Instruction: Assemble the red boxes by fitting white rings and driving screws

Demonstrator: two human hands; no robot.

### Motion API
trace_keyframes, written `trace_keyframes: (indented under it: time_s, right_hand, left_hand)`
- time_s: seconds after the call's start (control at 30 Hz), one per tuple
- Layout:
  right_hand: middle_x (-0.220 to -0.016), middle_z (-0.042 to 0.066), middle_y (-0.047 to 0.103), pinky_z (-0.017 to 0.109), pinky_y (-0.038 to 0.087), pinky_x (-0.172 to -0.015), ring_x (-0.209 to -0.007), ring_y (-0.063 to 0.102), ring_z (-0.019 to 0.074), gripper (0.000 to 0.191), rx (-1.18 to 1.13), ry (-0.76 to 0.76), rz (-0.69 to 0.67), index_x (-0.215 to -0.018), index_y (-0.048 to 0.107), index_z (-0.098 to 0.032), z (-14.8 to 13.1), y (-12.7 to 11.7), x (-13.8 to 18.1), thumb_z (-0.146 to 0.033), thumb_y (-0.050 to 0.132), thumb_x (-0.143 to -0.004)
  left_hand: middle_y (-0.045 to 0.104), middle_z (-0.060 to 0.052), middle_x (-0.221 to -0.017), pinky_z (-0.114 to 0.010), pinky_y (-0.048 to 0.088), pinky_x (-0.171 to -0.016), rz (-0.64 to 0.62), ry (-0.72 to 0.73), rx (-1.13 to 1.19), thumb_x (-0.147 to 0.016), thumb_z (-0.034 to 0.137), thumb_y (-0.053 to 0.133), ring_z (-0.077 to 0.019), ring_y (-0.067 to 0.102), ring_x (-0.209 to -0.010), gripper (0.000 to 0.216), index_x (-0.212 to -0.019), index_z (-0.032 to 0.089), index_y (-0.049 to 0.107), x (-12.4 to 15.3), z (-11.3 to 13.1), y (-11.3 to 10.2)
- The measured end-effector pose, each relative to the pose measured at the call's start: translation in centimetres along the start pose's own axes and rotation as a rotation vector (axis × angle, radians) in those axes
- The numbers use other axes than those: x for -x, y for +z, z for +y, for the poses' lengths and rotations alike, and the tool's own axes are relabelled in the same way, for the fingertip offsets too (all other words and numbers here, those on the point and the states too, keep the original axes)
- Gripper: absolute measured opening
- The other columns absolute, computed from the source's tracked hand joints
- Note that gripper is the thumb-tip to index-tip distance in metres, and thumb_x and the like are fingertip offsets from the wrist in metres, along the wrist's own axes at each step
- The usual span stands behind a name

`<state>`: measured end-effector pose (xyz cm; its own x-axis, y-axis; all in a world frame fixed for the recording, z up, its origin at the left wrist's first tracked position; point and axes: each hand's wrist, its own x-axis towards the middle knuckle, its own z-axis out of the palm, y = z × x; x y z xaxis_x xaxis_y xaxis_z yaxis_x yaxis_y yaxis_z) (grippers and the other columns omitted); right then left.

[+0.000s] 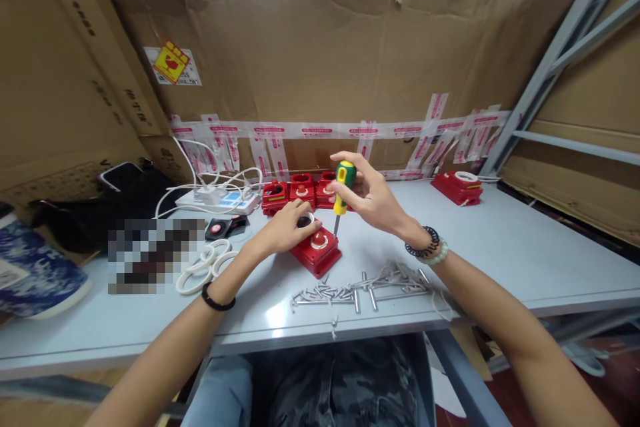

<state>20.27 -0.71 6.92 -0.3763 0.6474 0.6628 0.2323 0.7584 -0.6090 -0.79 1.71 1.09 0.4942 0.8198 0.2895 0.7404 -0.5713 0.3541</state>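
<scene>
My right hand (pixel 373 197) is closed round a green and yellow screwdriver (pixel 341 195), held upright with its tip down at the right corner of a red housing (pixel 317 259). That housing lies on the table and has a red dome in a white ring on top. My left hand (pixel 290 227) grips the housing's far left end, beside a round opening with a white rim. Loose metal screws (pixel 327 291) and longer metal pins (pixel 373 298) lie in front of the housing, near the table's front edge.
Several more red housings (pixel 301 192) stand behind, and another red housing (pixel 455 187) sits at the back right. White rings (pixel 200 270), a power strip (pixel 220 200) with cables and a blue-white patterned object (pixel 40 267) are on the left. Cardboard (pixel 320 53) walls the back.
</scene>
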Motion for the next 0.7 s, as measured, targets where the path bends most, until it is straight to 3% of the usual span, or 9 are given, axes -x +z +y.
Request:
trace_keyframes:
  time_s: [0.1,0.17,0.27,0.37,0.57,0.7]
  right_hand:
    - [-0.074,-0.004,0.056,0.027,0.046,-0.057,-0.057,0.051,0.0098,0.04,0.241,0.018,0.138,-0.118,0.051,-0.025,-0.2,0.3,0.1,-0.042,0.059,-0.083]
    - [-0.072,-0.004,0.056,0.028,0.046,-0.058,-0.057,0.05,0.0109,0.042,0.33,0.023,0.146,-0.124,0.05,-0.026,-0.5,0.4,0.2,-0.042,0.055,-0.085]
    - [-0.088,-0.001,0.061,0.03,0.049,-0.062,-0.065,0.055,0.0122,0.046,0.178,0.025,0.024,-0.136,0.037,-0.03,-0.8,0.1,0.4,-0.033,0.043,-0.09]
    - [-0.097,0.001,0.062,0.029,0.051,-0.065,-0.071,0.059,0.0124,0.049,0.032,0.022,-0.069,-0.138,0.034,-0.03,-0.8,-0.2,0.4,-0.029,0.043,-0.09]
    - [-0.082,0.0,0.061,0.032,0.049,-0.066,-0.064,0.053,0.013,0.041,0.351,-0.047,0.131,-0.119,0.054,-0.024,-0.9,0.6,0.6,-0.045,0.058,-0.084]
    - [-0.093,0.001,0.062,0.032,0.05,-0.067,-0.07,0.057,0.0132,0.042,0.213,-0.015,0.022,-0.132,0.044,-0.027,-1.1,0.3,0.6,-0.031,0.044,-0.091]
  left_hand:
    - [0.058,-0.007,-0.1,-0.04,0.044,-0.086,-0.021,-0.008,0.023,-0.089,0.052,0.042,-0.0271,0.056,-0.096,0.034,-0.094,0.02,0.052,0.0,0.1,-0.1]
    - [0.06,-0.007,-0.1,-0.039,0.045,-0.084,-0.019,-0.014,0.037,-0.089,0.051,0.043,-0.0264,0.058,-0.093,0.033,-0.094,0.019,0.052,0.0,0.2,-0.1]
    - [0.061,-0.007,-0.099,-0.038,0.046,-0.082,-0.014,-0.01,0.049,-0.089,0.05,0.044,-0.0253,0.059,-0.09,0.031,-0.092,0.02,0.052,0.0,0.3,-0.1]
    - [0.061,-0.007,-0.098,-0.038,0.046,-0.081,-0.012,-0.013,0.045,-0.088,0.05,0.044,-0.0254,0.059,-0.089,0.032,-0.091,0.019,0.052,-0.1,0.4,-0.1]
    - [0.062,-0.009,-0.107,-0.041,0.045,-0.088,-0.011,-0.002,0.044,-0.088,0.051,0.044,-0.0273,0.058,-0.097,0.035,-0.1,0.02,0.054,0.0,0.2,0.0]
    - [0.061,-0.011,-0.108,-0.041,0.045,-0.088,-0.033,-0.017,0.01,-0.089,0.052,0.042,-0.0288,0.058,-0.099,0.038,-0.102,0.018,0.054,0.0,0.1,0.1]
